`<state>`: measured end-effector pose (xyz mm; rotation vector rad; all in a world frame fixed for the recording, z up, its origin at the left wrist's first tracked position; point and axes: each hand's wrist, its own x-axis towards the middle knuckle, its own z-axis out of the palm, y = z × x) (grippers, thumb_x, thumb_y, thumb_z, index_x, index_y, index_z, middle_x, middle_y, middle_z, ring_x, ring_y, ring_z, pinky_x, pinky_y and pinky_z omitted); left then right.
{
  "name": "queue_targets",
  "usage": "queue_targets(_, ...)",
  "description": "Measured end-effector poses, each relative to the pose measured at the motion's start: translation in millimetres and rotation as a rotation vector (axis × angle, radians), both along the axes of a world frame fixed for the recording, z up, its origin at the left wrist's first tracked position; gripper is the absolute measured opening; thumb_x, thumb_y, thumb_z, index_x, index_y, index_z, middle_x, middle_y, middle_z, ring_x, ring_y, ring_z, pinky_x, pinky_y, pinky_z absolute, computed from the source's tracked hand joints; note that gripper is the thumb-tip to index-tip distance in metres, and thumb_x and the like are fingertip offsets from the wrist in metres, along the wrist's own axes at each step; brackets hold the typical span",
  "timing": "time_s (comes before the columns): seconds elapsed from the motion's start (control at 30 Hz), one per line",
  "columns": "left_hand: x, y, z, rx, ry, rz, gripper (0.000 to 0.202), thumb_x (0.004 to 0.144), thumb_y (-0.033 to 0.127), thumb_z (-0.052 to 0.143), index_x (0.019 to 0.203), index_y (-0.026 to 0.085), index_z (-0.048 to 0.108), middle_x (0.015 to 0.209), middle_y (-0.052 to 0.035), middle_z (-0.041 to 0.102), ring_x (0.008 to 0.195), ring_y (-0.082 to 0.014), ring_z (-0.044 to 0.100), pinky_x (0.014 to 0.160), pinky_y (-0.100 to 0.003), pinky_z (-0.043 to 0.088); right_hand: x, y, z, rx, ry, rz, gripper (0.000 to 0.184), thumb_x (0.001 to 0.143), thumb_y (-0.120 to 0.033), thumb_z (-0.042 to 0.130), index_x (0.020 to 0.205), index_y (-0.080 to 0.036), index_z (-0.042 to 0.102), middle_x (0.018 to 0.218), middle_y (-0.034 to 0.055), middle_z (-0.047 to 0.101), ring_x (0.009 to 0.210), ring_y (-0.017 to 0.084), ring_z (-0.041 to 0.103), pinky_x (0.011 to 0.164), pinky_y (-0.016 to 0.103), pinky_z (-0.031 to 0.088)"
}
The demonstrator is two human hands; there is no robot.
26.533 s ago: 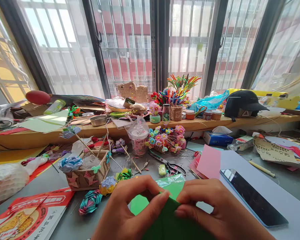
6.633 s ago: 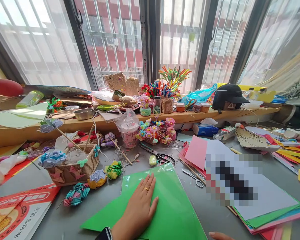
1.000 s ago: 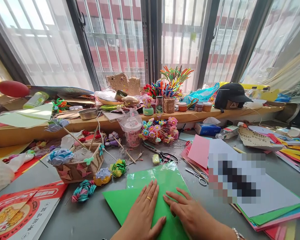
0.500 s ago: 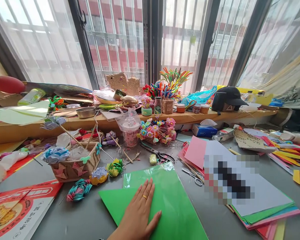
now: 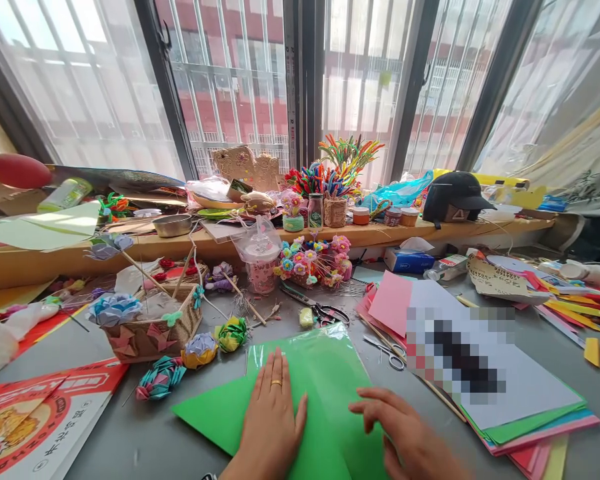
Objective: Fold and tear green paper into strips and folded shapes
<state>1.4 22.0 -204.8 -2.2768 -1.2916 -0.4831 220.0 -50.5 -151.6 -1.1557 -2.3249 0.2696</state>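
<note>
My left hand [image 5: 273, 417] lies flat with fingers stretched, a ring on one finger, pressing on green paper [image 5: 207, 407]. The paper's pointed corner sticks out to the left. Beneath or around it is a shiny clear plastic packet [image 5: 330, 343] with green inside; I cannot tell whether the paper is partly in it. My right hand [image 5: 400, 430] hovers at or just touches the green's right side, fingers loosely bent and apart, holding nothing visible. Its lower part is slightly blurred.
Beyond the packet lie black scissors [image 5: 330, 313] and a small yellowish block [image 5: 307, 318]. Small scissors [image 5: 387, 353] and stacked coloured paper [image 5: 525, 380] are on the right. Left are paper flowers [image 5: 160, 379], a cardboard box [image 5: 150, 330] and a printed red-white bag [image 5: 45, 427].
My right hand has come into view from the lower right, over the green paper's right side. My left hand has slid slightly left, and the paper's corner points further left.
</note>
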Motion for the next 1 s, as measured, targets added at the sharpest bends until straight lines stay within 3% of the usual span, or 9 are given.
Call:
queue_targets(0.13, 5.7, 6.0, 0.9, -0.035, 0.040, -0.092, 0.065, 0.081, 0.022, 0.033, 0.133, 0.005, 0.000, 0.124, -0.0200, 0.045, 0.112, -0.0274, 0.044, 0.085, -0.038, 0.040, -24.2, 61.3, 2.4, -0.066, 0.001, -0.028, 0.043, 0.056, 0.003, 0.036, 0.093, -0.014, 0.049, 0.102, 0.0086, 0.057, 0.106, 0.019, 0.044, 0.089, 0.033, 0.038)
queue_targets(0.27, 7.3, 5.3, 0.0, -0.054, 0.041, -0.061, 0.049, 0.081, 0.025, 0.036, 0.125, 0.003, 0.031, 0.124, -0.0195, 0.045, 0.113, -0.0278, 0.042, 0.086, -0.039, 0.041, -48.1, 87.3, -8.1, -0.053, -0.007, -0.003, 0.039, 0.063, 0.000, 0.038, 0.097, -0.014, 0.050, 0.100, 0.0083, 0.056, 0.101, 0.019, 0.046, 0.087, 0.032, 0.037)
queue_targets(0.47, 7.8, 5.0, -0.7, -0.085, 0.005, -0.034, 0.047, 0.079, 0.024, 0.038, 0.120, 0.002, 0.040, 0.124, -0.0193, 0.045, 0.114, -0.0268, 0.042, 0.088, -0.037, 0.040, -54.8, 89.2, -20.0, -0.043, -0.043, 0.037, 0.044, 0.063, 0.000, 0.038, 0.104, -0.013, 0.048, 0.109, 0.0075, 0.054, 0.114, 0.020, 0.036, 0.096, 0.034, 0.027)
queue_targets(0.6, 7.5, 5.6, -5.0, -0.126, -0.039, -0.041, 0.048, 0.079, 0.023, 0.037, 0.123, 0.003, 0.036, 0.126, -0.0192, 0.042, 0.117, -0.0270, 0.038, 0.091, -0.039, 0.037, -53.8, 85.8, -21.8, -0.044, -0.066, 0.051, 0.044, 0.063, -0.001, 0.039, 0.103, -0.014, 0.049, 0.109, 0.0074, 0.056, 0.114, 0.020, 0.036, 0.097, 0.037, 0.025)
queue_targets(0.83, 6.4, 11.7, -9.8, -0.143, -0.084, -0.016, 0.051, 0.082, 0.022, 0.034, 0.129, 0.006, 0.026, 0.127, -0.0187, 0.042, 0.118, -0.0272, 0.036, 0.090, -0.043, 0.038, -47.9, 71.5, -14.7, -0.031, -0.134, 0.072, 0.034, 0.076, -0.004, 0.033, 0.105, -0.015, 0.049, 0.106, 0.0075, 0.059, 0.111, 0.017, 0.041, 0.097, 0.037, 0.026)
queue_targets(1.0, 7.6, 15.7, -3.3, -0.146, -0.067, 0.006, 0.044, 0.081, 0.019, 0.034, 0.121, 0.001, 0.039, 0.125, -0.0209, 0.044, 0.116, -0.0284, 0.038, 0.089, -0.042, 0.040, -43.7, 67.3, -12.8, -0.031, -0.156, 0.091, 0.031, 0.077, -0.004, 0.032, 0.099, -0.016, 0.051, 0.105, 0.0071, 0.059, 0.110, 0.017, 0.042, 0.096, 0.036, 0.027)
